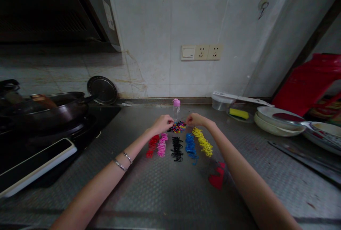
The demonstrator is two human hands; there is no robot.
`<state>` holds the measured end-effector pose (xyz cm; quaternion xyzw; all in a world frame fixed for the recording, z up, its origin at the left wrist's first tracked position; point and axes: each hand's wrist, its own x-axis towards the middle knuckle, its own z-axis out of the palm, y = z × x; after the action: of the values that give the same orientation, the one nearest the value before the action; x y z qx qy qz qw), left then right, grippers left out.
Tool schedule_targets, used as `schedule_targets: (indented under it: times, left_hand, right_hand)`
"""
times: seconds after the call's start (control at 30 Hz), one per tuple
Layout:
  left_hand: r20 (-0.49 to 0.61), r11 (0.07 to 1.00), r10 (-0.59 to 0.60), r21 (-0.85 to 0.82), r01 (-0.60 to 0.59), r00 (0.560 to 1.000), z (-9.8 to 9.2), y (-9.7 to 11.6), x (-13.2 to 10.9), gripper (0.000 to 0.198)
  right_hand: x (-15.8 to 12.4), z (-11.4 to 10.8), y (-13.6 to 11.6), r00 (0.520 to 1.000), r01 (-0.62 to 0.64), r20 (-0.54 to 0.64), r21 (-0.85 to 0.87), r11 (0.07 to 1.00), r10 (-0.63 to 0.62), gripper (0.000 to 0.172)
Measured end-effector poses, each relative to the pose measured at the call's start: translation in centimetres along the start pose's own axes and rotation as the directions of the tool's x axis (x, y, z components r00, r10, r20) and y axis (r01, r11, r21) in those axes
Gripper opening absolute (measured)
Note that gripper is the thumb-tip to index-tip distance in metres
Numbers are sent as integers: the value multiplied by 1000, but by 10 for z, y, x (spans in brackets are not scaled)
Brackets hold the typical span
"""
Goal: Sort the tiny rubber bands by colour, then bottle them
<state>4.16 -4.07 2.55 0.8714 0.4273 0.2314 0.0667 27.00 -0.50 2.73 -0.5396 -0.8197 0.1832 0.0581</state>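
Left hand [162,124]: fingertips were together, hold unclear.
Right hand [197,119]: fingers were curled, hold unclear.
Multicolored pile [179,127]: lay between both, near their fingertips, beyond black bands [177,148].

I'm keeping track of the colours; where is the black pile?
In the head view, the black pile lies just below centre, between the pink pile and the blue pile.

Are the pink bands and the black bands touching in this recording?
Apart: the head view shows a strip of metal counter between the pink bands and the black bands.
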Motion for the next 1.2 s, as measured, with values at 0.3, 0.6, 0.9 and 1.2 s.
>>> schedule_targets:
  times: [0.3, 0.6, 0.9, 1.2]
  left_hand:
    - [135, 976, 217, -58, -211, 967, 27, 47, -4, 23]
    - [210, 969, 246, -86, -232, 946, 29, 46, -3, 24]
    - [15, 987, -14, -159, 16, 1000, -6, 1, 6, 21]
    - [-12, 943, -181, -286, 170, 983, -9, -40, 4, 25]
  right_hand:
    - [-1, -1, -1, 1000, 15, 10, -30, 999, -15, 30]
    - [-4, -3, -4, 998, -58, 23, -27, 998, 59, 27]
    - [-1, 2, -3, 999, 17, 35, 18, 1000, -18, 23]
    - [4, 12, -2, 999, 23, 31, 27, 999, -24, 19]
